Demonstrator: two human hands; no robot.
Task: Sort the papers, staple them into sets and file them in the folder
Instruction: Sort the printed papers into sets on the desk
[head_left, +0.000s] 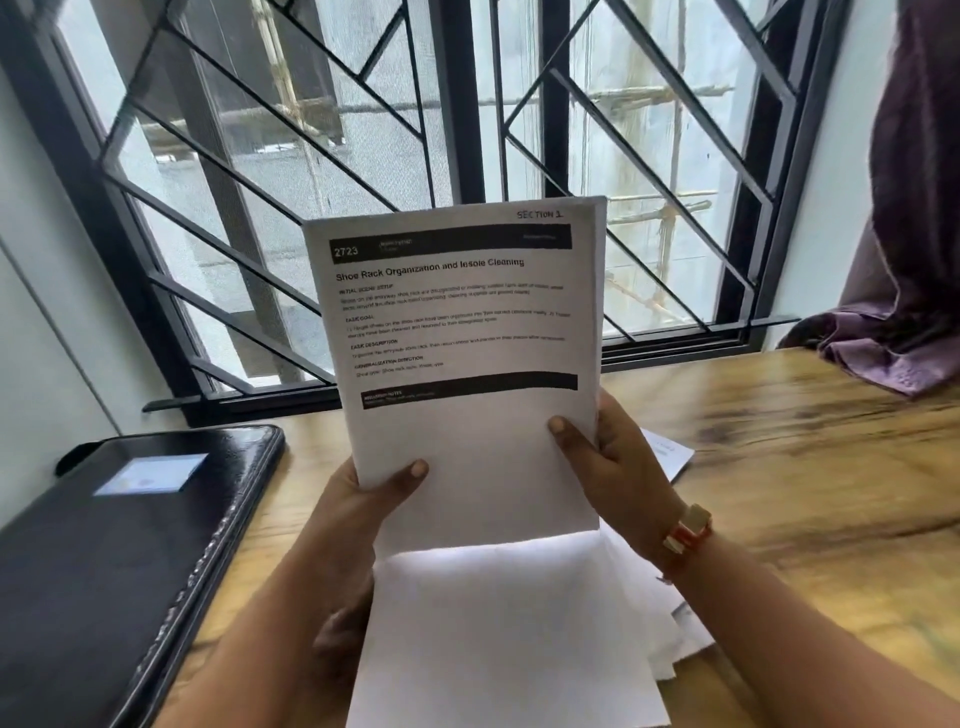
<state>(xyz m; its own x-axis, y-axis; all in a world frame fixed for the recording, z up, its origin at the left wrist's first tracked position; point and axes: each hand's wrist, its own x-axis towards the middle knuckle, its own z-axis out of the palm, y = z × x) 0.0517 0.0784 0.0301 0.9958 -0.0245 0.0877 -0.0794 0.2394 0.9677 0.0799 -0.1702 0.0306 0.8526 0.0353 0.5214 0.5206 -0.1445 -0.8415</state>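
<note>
Two hands hold a small set of papers (467, 332) upright at the centre of the frame, above a loose pile of white sheets (509, 629) that lies flat on the counter (810, 447) at the bottom centre. The left hand (363, 504) grips the set's lower left edge, thumb on the printed face and fingers hidden behind. The right hand (618, 467) grips the lower right edge the same way, thumb on the front. The hands are apart, one at each side of the set, each clamped on it. A gold and red bracelet (688, 535) sits on the right wrist. The front page bears a black band with the number 2723, the heading "Shoe Rack Organization and Insole Cleaning", and "SECTION 1" handwritten in its upper right corner; the edge of another sheet shows behind it along the right side. One more sheet (670, 452) peeks out on the counter just behind the right hand. A black folder (104, 561) with a pale label lies closed at the lower left. Beyond the counter stands a window with a dark metal grille (415, 130), and purple cloth (914, 234) hangs at the upper right.
</note>
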